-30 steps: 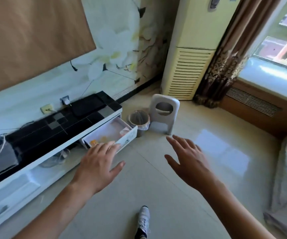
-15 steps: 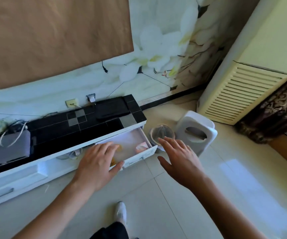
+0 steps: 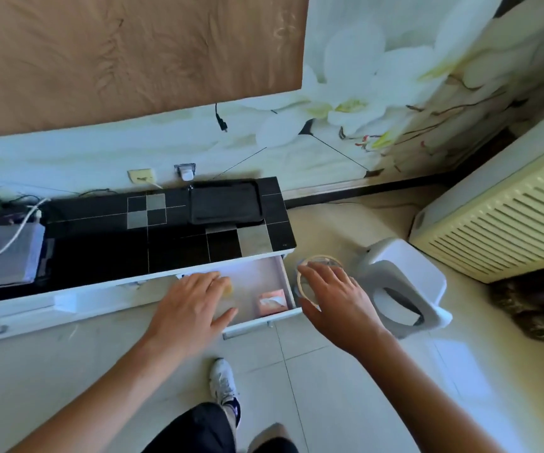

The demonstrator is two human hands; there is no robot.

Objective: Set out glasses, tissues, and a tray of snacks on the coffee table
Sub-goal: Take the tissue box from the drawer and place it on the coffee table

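Both hands reach forward, palms down, over an open white drawer [image 3: 275,291] pulled out from the right end of a low TV cabinet [image 3: 172,243] with a black-and-grey tiled top. The left hand [image 3: 192,308] hovers above the drawer's left part with its fingers straight and slightly spread, holding nothing; whether it touches anything inside cannot be told. The right hand [image 3: 336,302] is likewise loose and empty, its fingers extended above the drawer's right front corner and over the rim of a small round wastebasket [image 3: 300,282] that stands on the floor just beside the cabinet's end. Inside the drawer, an orange-pink packet [image 3: 272,300] lies in the right front corner, and a yellowish item [image 3: 228,288] shows just past the left hand's fingertips; what either one holds is too blurred to tell. A black rectangular tray [image 3: 224,204] rests on the cabinet top at its right rear, near the wall. At the cabinet's left end sits a grey box [image 3: 2,253] with a white cable looped over it. Right of the wastebasket stands a white plastic stool [image 3: 401,286], and beyond it a cream floor-standing air conditioner [image 3: 506,220] with a slatted grille. A white sneaker [image 3: 223,380] is planted on the pale tiled floor between the two forearms.
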